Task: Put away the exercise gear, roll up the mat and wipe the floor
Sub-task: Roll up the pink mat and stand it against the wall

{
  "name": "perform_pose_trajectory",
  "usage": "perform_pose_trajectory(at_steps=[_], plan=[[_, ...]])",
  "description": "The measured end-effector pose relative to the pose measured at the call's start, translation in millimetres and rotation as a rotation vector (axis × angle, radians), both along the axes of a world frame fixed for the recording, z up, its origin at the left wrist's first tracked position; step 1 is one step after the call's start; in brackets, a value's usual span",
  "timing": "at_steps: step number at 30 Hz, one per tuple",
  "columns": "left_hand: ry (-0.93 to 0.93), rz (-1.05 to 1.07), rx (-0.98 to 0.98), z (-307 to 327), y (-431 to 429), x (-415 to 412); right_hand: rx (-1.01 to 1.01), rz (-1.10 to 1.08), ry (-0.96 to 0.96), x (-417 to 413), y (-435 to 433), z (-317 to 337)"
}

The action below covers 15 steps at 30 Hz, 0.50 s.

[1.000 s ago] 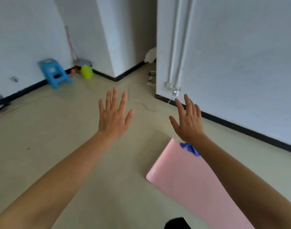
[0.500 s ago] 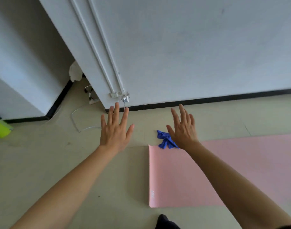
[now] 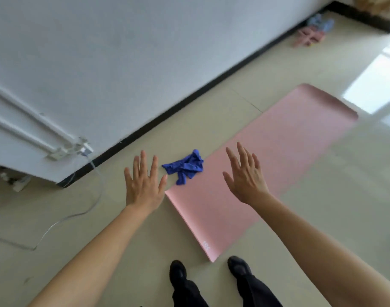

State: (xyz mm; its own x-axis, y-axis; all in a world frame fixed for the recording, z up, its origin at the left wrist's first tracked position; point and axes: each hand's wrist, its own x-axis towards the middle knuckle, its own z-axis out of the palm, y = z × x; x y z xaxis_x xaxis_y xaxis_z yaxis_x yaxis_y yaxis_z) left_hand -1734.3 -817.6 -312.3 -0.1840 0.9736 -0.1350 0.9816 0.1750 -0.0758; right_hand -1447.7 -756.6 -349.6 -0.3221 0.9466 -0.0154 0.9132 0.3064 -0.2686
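Blurred pink and blue items [image 3: 313, 32] at one o'clock cannot be identified; the right hand [image 3: 245, 176] hides part of the pink mat [image 3: 278, 151].

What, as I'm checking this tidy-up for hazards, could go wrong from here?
1. The blue cloth lies partly on the pink mat, at its corner; rolling now might trap the cloth inside.
2. A white cable loops across the floor near the left hand; a step that way could snag it.
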Motion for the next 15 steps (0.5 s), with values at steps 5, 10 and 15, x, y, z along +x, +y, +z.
perform_pose_trajectory(at_steps=[5,10,15], plan=[[-0.061,-0.114,-0.098,-103,37,-21,-0.084,-0.139,-0.100,-13,-18,-87],[-0.119,-0.082,-0.209,-226,16,-21,-0.284,-0.102,-0.128,-40,-51,-204],[-0.119,-0.049,-0.385,-381,-33,-11,-0.419,-0.005,-0.118,-57,-82,-350]])
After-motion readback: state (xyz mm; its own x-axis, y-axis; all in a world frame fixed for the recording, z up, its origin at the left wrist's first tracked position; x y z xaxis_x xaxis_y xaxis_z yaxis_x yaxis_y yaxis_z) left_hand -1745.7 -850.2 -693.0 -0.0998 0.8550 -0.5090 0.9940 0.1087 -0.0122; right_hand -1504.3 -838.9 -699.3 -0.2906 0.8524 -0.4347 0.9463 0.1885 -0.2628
